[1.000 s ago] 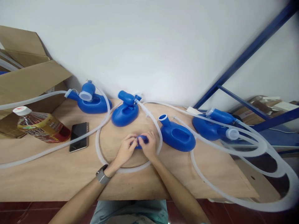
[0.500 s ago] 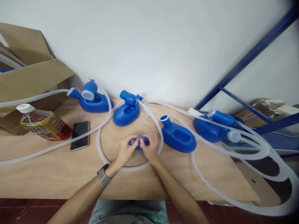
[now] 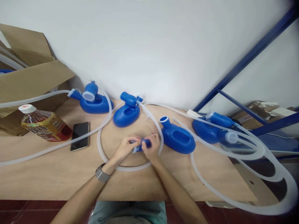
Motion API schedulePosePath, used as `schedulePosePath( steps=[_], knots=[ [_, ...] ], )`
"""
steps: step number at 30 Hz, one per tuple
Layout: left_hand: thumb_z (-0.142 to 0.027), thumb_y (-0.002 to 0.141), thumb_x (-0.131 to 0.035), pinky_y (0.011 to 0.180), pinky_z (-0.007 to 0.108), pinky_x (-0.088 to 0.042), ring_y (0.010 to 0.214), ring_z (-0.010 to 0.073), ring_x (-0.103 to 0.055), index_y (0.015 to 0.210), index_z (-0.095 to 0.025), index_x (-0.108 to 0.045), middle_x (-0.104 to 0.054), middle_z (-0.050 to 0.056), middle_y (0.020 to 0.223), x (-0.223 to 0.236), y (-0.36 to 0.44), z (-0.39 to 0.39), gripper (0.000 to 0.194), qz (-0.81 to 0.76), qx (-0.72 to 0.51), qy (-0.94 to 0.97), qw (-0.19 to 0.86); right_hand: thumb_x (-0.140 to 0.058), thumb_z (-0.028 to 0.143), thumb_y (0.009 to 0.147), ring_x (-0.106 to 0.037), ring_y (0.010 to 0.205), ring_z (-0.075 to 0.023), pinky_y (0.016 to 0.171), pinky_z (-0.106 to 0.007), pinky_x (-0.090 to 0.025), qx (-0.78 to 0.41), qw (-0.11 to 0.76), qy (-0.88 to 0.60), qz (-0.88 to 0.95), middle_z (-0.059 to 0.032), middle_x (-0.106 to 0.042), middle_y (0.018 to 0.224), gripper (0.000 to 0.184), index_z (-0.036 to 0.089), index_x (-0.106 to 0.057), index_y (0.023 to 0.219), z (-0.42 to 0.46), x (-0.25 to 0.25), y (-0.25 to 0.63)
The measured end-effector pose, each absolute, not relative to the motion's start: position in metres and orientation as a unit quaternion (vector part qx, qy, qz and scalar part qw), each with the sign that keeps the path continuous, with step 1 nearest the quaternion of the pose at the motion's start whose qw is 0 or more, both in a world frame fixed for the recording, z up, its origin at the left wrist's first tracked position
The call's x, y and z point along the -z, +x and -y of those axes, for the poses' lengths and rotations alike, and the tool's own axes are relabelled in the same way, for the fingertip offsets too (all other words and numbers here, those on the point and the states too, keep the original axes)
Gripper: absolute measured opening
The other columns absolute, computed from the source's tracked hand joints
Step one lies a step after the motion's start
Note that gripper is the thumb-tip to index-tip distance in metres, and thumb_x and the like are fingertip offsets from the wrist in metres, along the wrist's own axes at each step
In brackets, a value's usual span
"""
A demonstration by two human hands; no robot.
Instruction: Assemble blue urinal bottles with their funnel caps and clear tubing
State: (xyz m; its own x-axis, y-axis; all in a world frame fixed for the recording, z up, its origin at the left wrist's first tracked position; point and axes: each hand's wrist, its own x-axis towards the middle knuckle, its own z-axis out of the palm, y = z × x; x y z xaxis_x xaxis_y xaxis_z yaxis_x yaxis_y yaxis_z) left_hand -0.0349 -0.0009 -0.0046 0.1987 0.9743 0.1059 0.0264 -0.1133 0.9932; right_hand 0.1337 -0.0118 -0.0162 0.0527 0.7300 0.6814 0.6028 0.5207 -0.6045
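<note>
My left hand and my right hand meet over the middle of the wooden table, both pinched round a small blue plastic part. A watch sits on my left wrist. A loop of translucent tube circles my hands on the tabletop. Just right of my right hand lies a blue plastic vessel with an open spout. Two more blue vessels, one in the middle and one to the left, lie farther back near the wall.
A drink bottle lies on its side at left, next to a black phone. An open cardboard box stands at far left. Another blue vessel with coiled tubes rests at right, under a blue metal frame.
My fingers have shifted on the small blue part, and my hands have drifted slightly right. Everything else on the table stays where it was.
</note>
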Motion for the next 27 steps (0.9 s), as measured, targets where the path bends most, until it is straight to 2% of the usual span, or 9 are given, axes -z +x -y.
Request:
schedulePosePath(
  steps=[3,6,7,11,15,18,20,23,27],
  knots=[
    [-0.043,0.079,-0.084,0.109,0.05,-0.053,0.117,0.0315,-0.071,0.101,-0.022,-0.084,-0.077,0.014,0.121,0.004,-0.035,0.004,0.031,-0.423,-0.46,0.612,0.485,-0.061,0.026,0.087,-0.062,0.084,-0.0262,0.089,-0.047,-0.055,-0.076,0.533,-0.528,0.656,-0.0043,-0.066,0.083,0.001,0.025,-0.061,0.086,0.004,0.016,0.132],
    [-0.042,0.073,-0.089,0.12,0.056,-0.041,0.141,0.0357,-0.054,0.134,-0.024,-0.072,-0.061,0.015,0.149,0.008,-0.035,0.009,0.066,-0.436,-0.441,0.683,0.384,-0.061,0.023,0.09,-0.065,0.087,-0.0253,0.079,-0.04,-0.057,-0.087,0.523,-0.554,0.642,-0.0059,-0.067,0.091,0.004,0.024,-0.062,0.094,-0.004,0.011,0.126],
    [-0.043,0.076,-0.086,0.12,0.055,-0.042,0.142,0.0353,-0.053,0.139,-0.024,-0.068,-0.059,0.015,0.151,0.011,-0.036,0.009,0.067,-0.448,-0.432,0.707,0.336,-0.063,0.023,0.09,-0.066,0.088,-0.0249,0.079,-0.039,-0.058,-0.091,0.517,-0.552,0.648,-0.0053,-0.068,0.092,0.005,0.024,-0.063,0.095,-0.005,0.009,0.124],
    [-0.043,0.099,-0.056,0.107,0.046,-0.053,0.12,0.0297,-0.068,0.119,-0.022,-0.075,-0.071,0.014,0.13,0.02,-0.053,-0.005,0.034,-0.491,-0.416,0.732,0.224,-0.072,0.027,0.089,-0.069,0.105,-0.0259,0.094,-0.041,-0.057,-0.085,0.488,-0.521,0.695,-0.0065,-0.072,0.109,0.025,0.027,-0.07,0.114,0.0,-0.013,0.133],
    [-0.048,0.102,-0.05,0.095,0.047,-0.056,0.103,0.0328,-0.073,0.11,-0.02,-0.073,-0.076,0.014,0.112,0.014,-0.085,-0.025,0.037,-0.556,-0.412,0.696,0.19,-0.065,0.032,0.096,-0.058,0.126,-0.0328,0.112,-0.055,-0.045,0.065,0.469,-0.531,0.703,-0.0132,-0.065,0.13,0.029,0.026,-0.07,0.124,-0.001,-0.045,0.201],
    [-0.048,0.099,-0.053,0.103,0.055,-0.05,0.118,0.0397,-0.066,0.129,-0.018,-0.065,-0.072,0.018,0.123,0.001,-0.097,-0.03,0.045,-0.604,-0.419,0.665,0.135,-0.066,0.042,0.096,-0.052,0.133,-0.0386,0.113,-0.06,-0.039,0.114,0.418,-0.611,0.662,-0.0171,-0.066,0.134,0.033,0.023,-0.073,0.122,-0.013,-0.06,0.273],
    [-0.045,0.095,-0.058,0.115,0.061,-0.039,0.137,0.0438,-0.053,0.131,-0.02,-0.065,-0.065,0.02,0.137,-0.008,-0.091,-0.032,0.044,-0.6,-0.424,0.672,0.099,-0.069,0.052,0.093,-0.057,0.129,-0.0393,0.111,-0.058,-0.041,0.054,0.359,-0.663,0.654,-0.0173,-0.069,0.131,0.042,0.023,-0.074,0.123,-0.021,-0.059,0.31],
    [-0.038,0.09,-0.066,0.121,0.063,-0.03,0.143,0.0442,-0.046,0.114,-0.022,-0.072,-0.066,0.019,0.135,-0.015,-0.06,-0.045,0.029,-0.539,-0.417,0.71,0.176,-0.06,0.057,0.098,-0.07,0.109,-0.0311,0.097,-0.044,-0.051,-0.039,0.318,-0.676,0.664,-0.0118,-0.078,0.114,0.04,0.024,-0.078,0.111,-0.025,-0.05,0.333],
    [-0.038,0.084,-0.077,0.111,0.054,-0.046,0.125,0.0396,-0.061,0.115,-0.02,-0.072,-0.071,0.016,0.12,-0.013,0.0,-0.095,0.037,-0.489,-0.418,0.701,0.306,-0.056,0.063,0.099,-0.073,0.089,-0.0278,0.079,-0.039,-0.054,-0.042,0.33,-0.68,0.654,-0.0082,-0.079,0.094,0.045,0.024,-0.078,0.09,-0.021,-0.037,0.327]
  ],
)
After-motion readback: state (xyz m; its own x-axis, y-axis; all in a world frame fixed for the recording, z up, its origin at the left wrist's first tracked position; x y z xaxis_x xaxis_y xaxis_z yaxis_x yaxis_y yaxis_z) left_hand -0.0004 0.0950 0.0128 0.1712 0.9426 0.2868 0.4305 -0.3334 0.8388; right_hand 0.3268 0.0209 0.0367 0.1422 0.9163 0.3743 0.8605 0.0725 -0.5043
